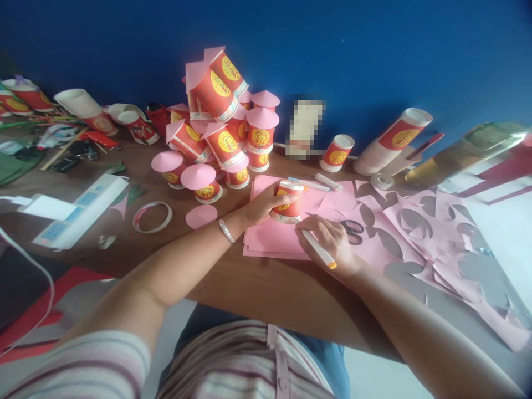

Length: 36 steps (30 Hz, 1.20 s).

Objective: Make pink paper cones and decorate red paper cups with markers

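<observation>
My left hand (pixel 262 204) is wrapped round a red paper cup with a yellow emblem (pixel 287 201), which stands upside down on a stack of pink paper sheets (pixel 272 238). My right hand (pixel 330 241) rests on the pink paper just right of the cup and grips a white pen with an orange end (pixel 319 249), its tip near the cup's base. Black scissors (pixel 353 230) lie right beside that hand.
A pile of red cups topped with pink paper cones (pixel 224 127) stands behind. A pink paper circle (pixel 201 216), a tape ring (pixel 152 216) and a white power strip (pixel 78 210) lie left. Cut pink paper scraps (pixel 449 244), stacked cups (pixel 394 138) and a bottle (pixel 465 152) sit right.
</observation>
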Each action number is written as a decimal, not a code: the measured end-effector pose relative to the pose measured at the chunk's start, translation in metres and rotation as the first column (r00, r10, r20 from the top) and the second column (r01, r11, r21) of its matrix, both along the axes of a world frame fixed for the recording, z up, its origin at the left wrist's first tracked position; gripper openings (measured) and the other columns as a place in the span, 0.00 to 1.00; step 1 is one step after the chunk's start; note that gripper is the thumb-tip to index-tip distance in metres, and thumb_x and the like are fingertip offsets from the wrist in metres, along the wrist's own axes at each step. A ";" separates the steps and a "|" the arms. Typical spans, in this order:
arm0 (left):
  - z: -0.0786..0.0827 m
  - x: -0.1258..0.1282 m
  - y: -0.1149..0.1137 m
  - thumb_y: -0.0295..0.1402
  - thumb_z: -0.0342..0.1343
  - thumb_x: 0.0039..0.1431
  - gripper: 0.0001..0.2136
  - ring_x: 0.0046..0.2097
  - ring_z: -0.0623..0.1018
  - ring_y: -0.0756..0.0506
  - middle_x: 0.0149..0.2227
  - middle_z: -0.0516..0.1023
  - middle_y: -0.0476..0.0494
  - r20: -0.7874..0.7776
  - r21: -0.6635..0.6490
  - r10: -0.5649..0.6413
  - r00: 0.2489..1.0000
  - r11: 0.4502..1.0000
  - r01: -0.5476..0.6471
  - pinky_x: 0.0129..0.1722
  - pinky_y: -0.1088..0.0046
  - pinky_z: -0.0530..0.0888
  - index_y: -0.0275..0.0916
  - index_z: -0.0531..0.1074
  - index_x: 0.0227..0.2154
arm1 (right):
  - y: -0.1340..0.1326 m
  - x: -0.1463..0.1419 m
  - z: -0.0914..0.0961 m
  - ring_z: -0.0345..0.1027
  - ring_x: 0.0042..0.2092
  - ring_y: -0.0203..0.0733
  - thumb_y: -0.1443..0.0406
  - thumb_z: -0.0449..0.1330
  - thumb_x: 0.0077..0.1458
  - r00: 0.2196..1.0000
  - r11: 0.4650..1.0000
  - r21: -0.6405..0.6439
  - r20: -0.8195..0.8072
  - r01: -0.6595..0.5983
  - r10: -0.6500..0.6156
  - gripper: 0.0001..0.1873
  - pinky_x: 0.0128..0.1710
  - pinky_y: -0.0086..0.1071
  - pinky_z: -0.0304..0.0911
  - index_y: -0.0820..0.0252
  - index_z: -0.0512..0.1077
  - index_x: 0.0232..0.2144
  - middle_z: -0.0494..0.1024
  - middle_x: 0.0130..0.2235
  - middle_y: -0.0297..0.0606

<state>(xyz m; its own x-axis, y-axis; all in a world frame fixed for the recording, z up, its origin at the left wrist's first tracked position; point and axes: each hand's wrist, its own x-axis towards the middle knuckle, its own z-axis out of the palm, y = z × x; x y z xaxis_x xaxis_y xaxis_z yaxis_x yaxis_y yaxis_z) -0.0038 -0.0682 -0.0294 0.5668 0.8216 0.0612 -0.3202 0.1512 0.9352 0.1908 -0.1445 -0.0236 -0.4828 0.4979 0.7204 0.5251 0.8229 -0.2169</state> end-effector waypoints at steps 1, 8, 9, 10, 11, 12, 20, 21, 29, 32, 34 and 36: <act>0.000 0.000 0.000 0.42 0.67 0.55 0.22 0.44 0.79 0.43 0.44 0.81 0.39 -0.003 0.002 0.002 1.000 1.000 -0.002 0.42 0.70 0.74 0.35 0.75 0.49 | 0.000 0.000 0.000 0.75 0.30 0.38 0.74 0.58 0.61 1.000 1.000 -0.002 -0.002 -0.002 0.002 0.09 0.30 0.29 0.68 0.57 0.70 0.41 0.79 0.32 0.35; -0.001 0.001 0.001 0.43 0.68 0.54 0.22 0.43 0.79 0.44 0.43 0.81 0.40 -0.003 0.010 0.018 1.000 1.000 -0.018 0.42 0.71 0.74 0.36 0.75 0.47 | -0.001 -0.001 0.002 0.73 0.29 0.37 0.74 0.58 0.61 1.000 1.000 0.001 -0.004 -0.004 0.004 0.08 0.29 0.29 0.66 0.57 0.70 0.40 0.78 0.30 0.34; -0.001 0.001 0.000 0.43 0.68 0.54 0.22 0.43 0.79 0.43 0.43 0.81 0.40 0.000 0.010 0.020 1.000 1.000 -0.020 0.42 0.70 0.74 0.36 0.75 0.48 | -0.001 -0.001 0.002 0.72 0.29 0.36 0.74 0.58 0.61 1.000 1.000 0.003 -0.002 -0.003 0.003 0.08 0.29 0.29 0.66 0.57 0.69 0.40 0.78 0.30 0.34; -0.001 0.001 0.000 0.43 0.68 0.54 0.22 0.43 0.79 0.43 0.43 0.81 0.40 0.002 0.011 0.021 1.000 1.000 -0.021 0.42 0.70 0.74 0.36 0.75 0.48 | -0.001 -0.001 0.001 0.72 0.29 0.36 0.74 0.58 0.62 1.000 1.000 0.004 0.000 -0.004 0.004 0.08 0.29 0.29 0.66 0.57 0.69 0.40 0.78 0.30 0.34; -0.001 0.001 0.000 0.42 0.68 0.54 0.22 0.43 0.79 0.43 0.42 0.81 0.40 0.001 0.012 0.022 1.000 1.000 -0.022 0.43 0.70 0.74 0.36 0.75 0.48 | -0.001 -0.001 0.001 0.72 0.29 0.36 0.74 0.58 0.62 1.000 1.000 0.005 0.001 -0.005 0.005 0.08 0.29 0.29 0.66 0.57 0.69 0.40 0.78 0.30 0.34; 0.000 0.001 0.000 0.43 0.68 0.54 0.22 0.43 0.79 0.43 0.42 0.81 0.40 -0.001 0.014 0.023 1.000 1.000 -0.023 0.43 0.69 0.74 0.36 0.75 0.47 | -0.001 -0.001 0.001 0.72 0.29 0.36 0.74 0.58 0.62 1.000 1.000 0.005 0.002 -0.008 0.008 0.08 0.29 0.29 0.65 0.58 0.69 0.40 0.78 0.30 0.34; -0.002 0.002 0.001 0.43 0.68 0.54 0.20 0.42 0.78 0.44 0.42 0.80 0.40 0.002 0.012 0.021 1.000 1.000 -0.021 0.43 0.69 0.74 0.36 0.75 0.44 | -0.001 -0.002 0.000 0.72 0.28 0.36 0.74 0.58 0.62 1.000 1.000 0.011 0.009 -0.006 0.006 0.07 0.29 0.28 0.65 0.58 0.69 0.39 0.78 0.31 0.35; -0.002 0.002 0.001 0.43 0.68 0.54 0.20 0.42 0.78 0.43 0.42 0.80 0.40 0.000 0.009 0.022 1.000 1.000 -0.022 0.42 0.69 0.74 0.36 0.74 0.44 | -0.002 -0.002 0.000 0.72 0.28 0.36 0.74 0.59 0.62 1.000 1.000 0.011 0.011 -0.007 0.007 0.07 0.29 0.29 0.65 0.58 0.69 0.39 0.78 0.31 0.35; 0.001 0.001 0.001 0.42 0.68 0.54 0.21 0.41 0.77 0.45 0.41 0.79 0.41 0.003 0.014 0.007 1.000 1.000 -0.007 0.41 0.71 0.73 0.35 0.74 0.47 | -0.002 -0.001 -0.002 0.71 0.28 0.35 0.74 0.60 0.60 0.999 0.999 0.027 0.002 -0.036 0.036 0.08 0.30 0.29 0.66 0.58 0.69 0.39 0.78 0.31 0.34; 0.003 0.001 0.000 0.42 0.68 0.54 0.22 0.41 0.77 0.45 0.40 0.79 0.41 -0.001 0.008 0.001 1.000 1.000 -0.001 0.42 0.70 0.72 0.35 0.75 0.47 | -0.002 -0.001 -0.002 0.72 0.28 0.35 0.75 0.61 0.60 1.000 0.999 0.044 0.003 -0.030 0.030 0.08 0.29 0.29 0.66 0.58 0.68 0.39 0.78 0.31 0.34; 0.003 0.001 0.000 0.43 0.68 0.54 0.22 0.41 0.77 0.44 0.40 0.79 0.41 -0.007 0.005 0.005 1.000 1.000 -0.005 0.42 0.70 0.72 0.34 0.75 0.47 | -0.001 -0.001 -0.002 0.72 0.28 0.35 0.75 0.60 0.60 1.000 0.998 0.052 0.006 -0.023 0.023 0.08 0.29 0.28 0.66 0.58 0.68 0.38 0.78 0.30 0.34; 0.003 0.000 0.000 0.43 0.67 0.54 0.22 0.41 0.77 0.44 0.40 0.79 0.41 -0.012 0.006 0.008 1.000 1.000 -0.008 0.42 0.70 0.72 0.35 0.75 0.48 | -0.001 -0.002 -0.001 0.72 0.27 0.35 0.75 0.60 0.61 1.000 0.998 0.056 0.008 -0.020 0.020 0.08 0.29 0.28 0.66 0.59 0.68 0.38 0.78 0.29 0.34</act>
<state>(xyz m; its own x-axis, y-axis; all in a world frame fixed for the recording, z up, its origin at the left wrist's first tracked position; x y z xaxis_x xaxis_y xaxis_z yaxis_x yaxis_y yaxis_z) -0.0034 -0.0686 -0.0268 0.5606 0.8260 0.0591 -0.3101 0.1432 0.9399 0.1890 -0.1455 -0.0244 -0.4981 0.4469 0.7431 0.5097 0.8442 -0.1659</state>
